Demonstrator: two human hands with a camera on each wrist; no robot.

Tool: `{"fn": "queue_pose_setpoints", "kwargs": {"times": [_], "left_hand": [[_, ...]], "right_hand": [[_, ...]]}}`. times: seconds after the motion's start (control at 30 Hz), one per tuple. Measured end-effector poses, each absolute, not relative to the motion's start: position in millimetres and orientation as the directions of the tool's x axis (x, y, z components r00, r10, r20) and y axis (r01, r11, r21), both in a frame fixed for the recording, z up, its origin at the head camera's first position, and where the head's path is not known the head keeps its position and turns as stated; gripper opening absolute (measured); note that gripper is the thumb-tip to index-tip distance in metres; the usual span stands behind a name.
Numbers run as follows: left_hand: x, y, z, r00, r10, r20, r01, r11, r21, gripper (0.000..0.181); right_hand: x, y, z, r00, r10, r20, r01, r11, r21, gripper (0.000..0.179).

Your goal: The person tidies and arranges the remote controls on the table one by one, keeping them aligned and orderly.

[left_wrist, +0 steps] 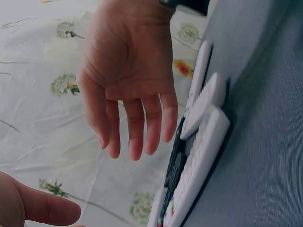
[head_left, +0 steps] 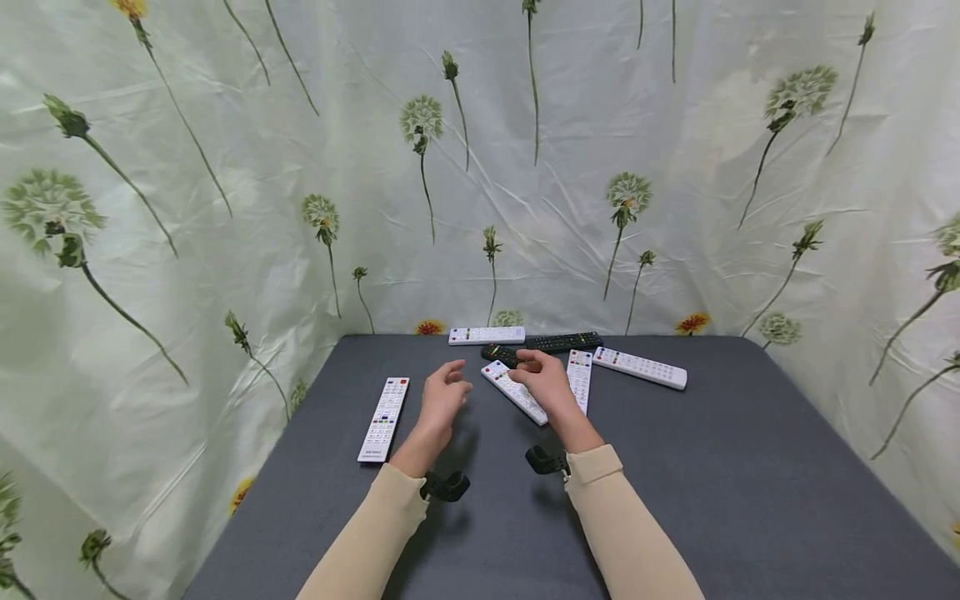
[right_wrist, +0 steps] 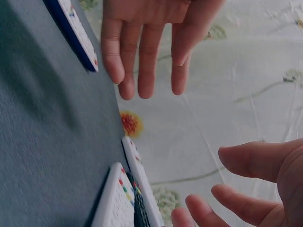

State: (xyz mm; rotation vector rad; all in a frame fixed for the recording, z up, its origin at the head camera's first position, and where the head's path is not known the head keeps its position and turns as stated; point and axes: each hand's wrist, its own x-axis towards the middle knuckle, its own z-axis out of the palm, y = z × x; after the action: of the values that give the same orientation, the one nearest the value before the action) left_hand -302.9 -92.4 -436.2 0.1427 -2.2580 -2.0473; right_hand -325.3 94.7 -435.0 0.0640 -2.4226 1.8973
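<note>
My left hand (head_left: 442, 402) hovers above the table with loosely bent fingers and holds nothing. To its left lies a white remote control (head_left: 386, 419). My right hand (head_left: 551, 390), also holding nothing, is in the air over a slanted white remote (head_left: 517, 393) and partly covers it. Just right of that hand another white remote (head_left: 580, 379) points away from me. A black remote (head_left: 498, 354) is partly hidden behind the right hand. In the right wrist view, the left hand (right_wrist: 147, 47) and right hand (right_wrist: 255, 189) face each other, apart, with fingers spread.
At the table's back edge lie a white remote (head_left: 487, 336) and a black remote (head_left: 566, 342). Farther right, a white remote (head_left: 640, 367) rests at an angle on the dark grey table (head_left: 750, 483). A flower-printed curtain (head_left: 360, 167) hangs behind the table.
</note>
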Motion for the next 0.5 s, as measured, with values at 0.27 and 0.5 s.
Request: {"fn": "queue_pose_setpoints", "kwargs": {"times": [0.27,0.5], "left_hand": [[-311.5,-65.9,-450.4,-0.979,-0.024,-0.204,-0.199,-0.146,0.969,0.067],[-314.7,-48.0,-465.2,-0.958,0.033,-0.286,-0.287,-0.201,0.936,0.07]], "right_hand": [[-330.4,114.4,-440.7,-1.0,0.001,0.007,-0.006,0.356,-0.935,0.054],[-335.4,117.5,-449.6,-0.997,-0.053,0.052,-0.074,0.594,-0.801,0.051]]}}
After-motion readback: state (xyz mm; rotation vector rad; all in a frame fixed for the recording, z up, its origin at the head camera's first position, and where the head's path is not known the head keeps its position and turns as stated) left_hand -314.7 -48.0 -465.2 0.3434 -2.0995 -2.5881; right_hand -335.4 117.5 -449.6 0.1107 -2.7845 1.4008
